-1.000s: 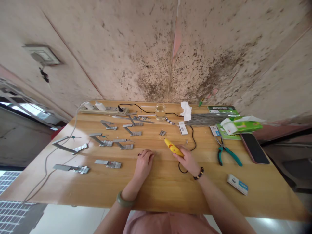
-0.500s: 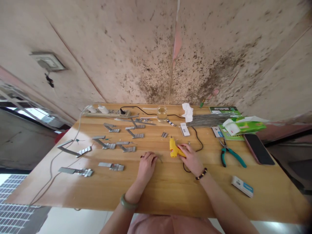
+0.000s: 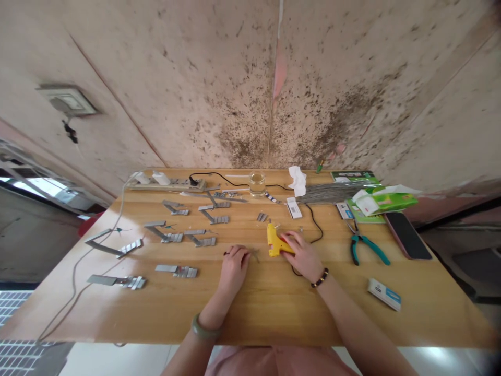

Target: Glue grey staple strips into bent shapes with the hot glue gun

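My right grip (image 3: 305,256) is closed around the handle of a yellow hot-glue gun (image 3: 276,244), which sits at about ten o'clock from that hand with its nozzle toward twelve. My left grip (image 3: 234,263) rests on the counter (image 3: 282,313), fingers bunched; a thin grey piece (image 3: 255,255) lies at their tips toward three o'clock (pinched or merely touched, I cannot tell).

I judge the work partway along: several grey strip assemblies (image 3: 172,237) already stand or lie from nine to eleven o'clock of my left hand, while the thin piece shows no join to anything yet. More stock seems left to use: loose short grey strips (image 3: 262,216) at eleven o'clock from the gun and a bundle of grey wires (image 3: 329,192) at one o'clock from my right hand.

Against a second ago, the gun has swung from pointing at ten o'clock to roughly twelve, and the thin piece shows more clearly beside my left fingers.
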### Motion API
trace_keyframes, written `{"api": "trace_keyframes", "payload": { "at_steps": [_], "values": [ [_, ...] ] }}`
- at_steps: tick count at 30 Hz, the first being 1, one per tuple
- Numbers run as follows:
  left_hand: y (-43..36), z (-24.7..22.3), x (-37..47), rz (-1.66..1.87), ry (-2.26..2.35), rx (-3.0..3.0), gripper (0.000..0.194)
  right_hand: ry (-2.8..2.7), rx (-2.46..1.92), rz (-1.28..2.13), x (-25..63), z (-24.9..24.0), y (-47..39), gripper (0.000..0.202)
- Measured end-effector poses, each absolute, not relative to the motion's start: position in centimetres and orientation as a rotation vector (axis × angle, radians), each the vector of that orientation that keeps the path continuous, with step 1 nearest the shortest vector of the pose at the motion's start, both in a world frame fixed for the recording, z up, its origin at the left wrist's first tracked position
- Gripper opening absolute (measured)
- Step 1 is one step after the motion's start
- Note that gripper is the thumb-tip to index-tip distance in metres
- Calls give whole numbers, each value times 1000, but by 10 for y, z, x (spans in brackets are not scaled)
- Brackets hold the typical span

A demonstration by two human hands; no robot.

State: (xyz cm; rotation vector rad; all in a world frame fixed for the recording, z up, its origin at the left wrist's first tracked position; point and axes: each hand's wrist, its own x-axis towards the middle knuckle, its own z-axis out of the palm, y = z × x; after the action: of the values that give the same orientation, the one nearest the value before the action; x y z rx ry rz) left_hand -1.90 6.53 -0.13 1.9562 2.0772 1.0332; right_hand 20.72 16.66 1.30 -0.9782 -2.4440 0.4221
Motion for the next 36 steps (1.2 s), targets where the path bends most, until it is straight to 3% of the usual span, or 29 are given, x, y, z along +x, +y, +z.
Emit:
{"api": "trace_keyframes", "payload": {
  "at_steps": [12,36],
  "values": [
    [66,0,-19,1032,2068,1964,17,-2334,-1169,230,212,3,180,42],
    [64,1,-16,1095,2068,1910,16,-2394,-1162,232,212,8,179,45]
  ]
}}
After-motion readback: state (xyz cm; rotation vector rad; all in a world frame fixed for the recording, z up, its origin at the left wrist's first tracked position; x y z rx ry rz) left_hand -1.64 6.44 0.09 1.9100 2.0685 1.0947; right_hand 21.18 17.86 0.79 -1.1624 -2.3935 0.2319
